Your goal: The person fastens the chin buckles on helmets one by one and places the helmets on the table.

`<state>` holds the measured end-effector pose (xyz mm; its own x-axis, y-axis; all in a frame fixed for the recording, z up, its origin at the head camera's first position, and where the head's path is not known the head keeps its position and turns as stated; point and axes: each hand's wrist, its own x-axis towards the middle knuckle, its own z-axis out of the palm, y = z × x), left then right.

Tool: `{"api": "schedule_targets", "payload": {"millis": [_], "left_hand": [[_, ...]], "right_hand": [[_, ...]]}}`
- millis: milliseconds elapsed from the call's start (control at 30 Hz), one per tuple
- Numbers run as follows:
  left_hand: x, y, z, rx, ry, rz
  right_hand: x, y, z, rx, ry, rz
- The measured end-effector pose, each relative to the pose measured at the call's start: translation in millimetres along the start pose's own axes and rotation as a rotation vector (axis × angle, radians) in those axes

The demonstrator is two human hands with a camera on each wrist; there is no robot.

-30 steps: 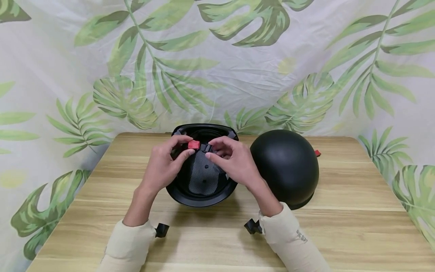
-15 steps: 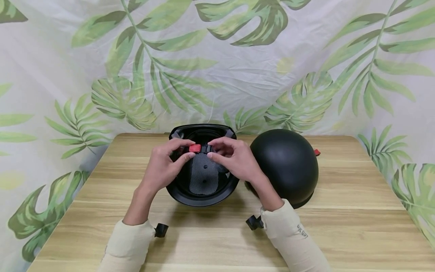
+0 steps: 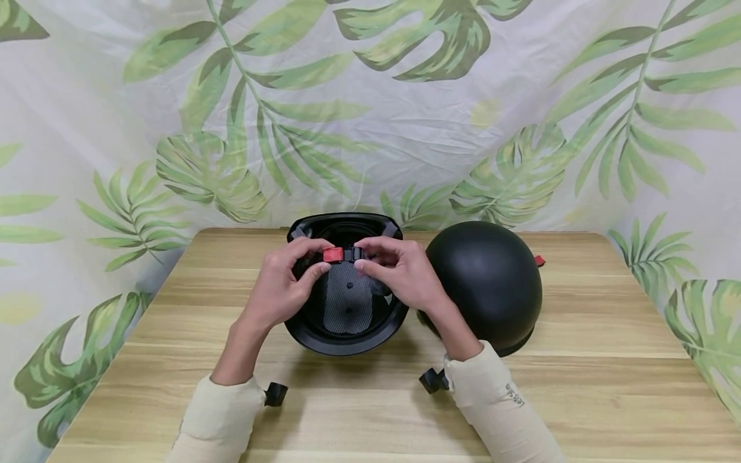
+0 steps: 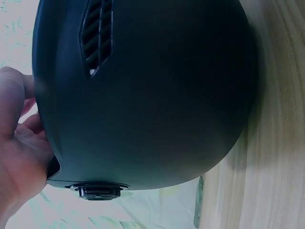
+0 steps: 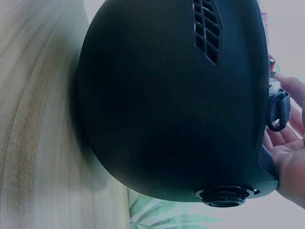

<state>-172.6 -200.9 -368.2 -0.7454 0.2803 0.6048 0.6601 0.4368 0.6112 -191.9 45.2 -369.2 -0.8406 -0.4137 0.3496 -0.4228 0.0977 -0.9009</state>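
A black helmet lies upside down on the table, its dark textured lining pad facing up. Over its opening, my left hand pinches the red half of the chin-strap buckle between thumb and index finger. My right hand pinches the black half of the buckle. Both halves meet end to end in a level line; whether they are locked I cannot tell. In the wrist views the shell hides the fingertips, though a loop of black strap shows beside the right hand.
A second black helmet stands dome-up to the right, close to my right forearm, with a red tab behind it. The wooden table ends at a leaf-patterned cloth.
The buckle has come slightly nearer to me, and its two halves, a little tilted before, now sit level. Both hands keep their pinch; the helmets stay in place.
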Motion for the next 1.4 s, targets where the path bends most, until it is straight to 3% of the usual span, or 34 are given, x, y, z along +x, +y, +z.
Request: {"api": "schedule_targets", "payload": {"millis": [333, 567, 1000, 1400], "left_hand": [[-0.7, 4.0, 0.8, 0.019, -0.001, 0.022], [1.8, 4.0, 5.3, 0.07, -0.037, 0.065], [3.2, 5.3, 0.2, 0.119, -0.081, 0.054], [1.0, 4.1, 3.6, 0.228, -0.137, -0.024]], "right_hand": [[1.4, 2.6, 0.0, -0.018, 0.011, 0.0], [2.5, 4.6, -0.1, -0.077, -0.013, -0.013], [3.1, 4.1, 3.8, -0.127, 0.004, -0.02], [2.5, 4.5, 6.9, -0.343, -0.05, 0.045]]}}
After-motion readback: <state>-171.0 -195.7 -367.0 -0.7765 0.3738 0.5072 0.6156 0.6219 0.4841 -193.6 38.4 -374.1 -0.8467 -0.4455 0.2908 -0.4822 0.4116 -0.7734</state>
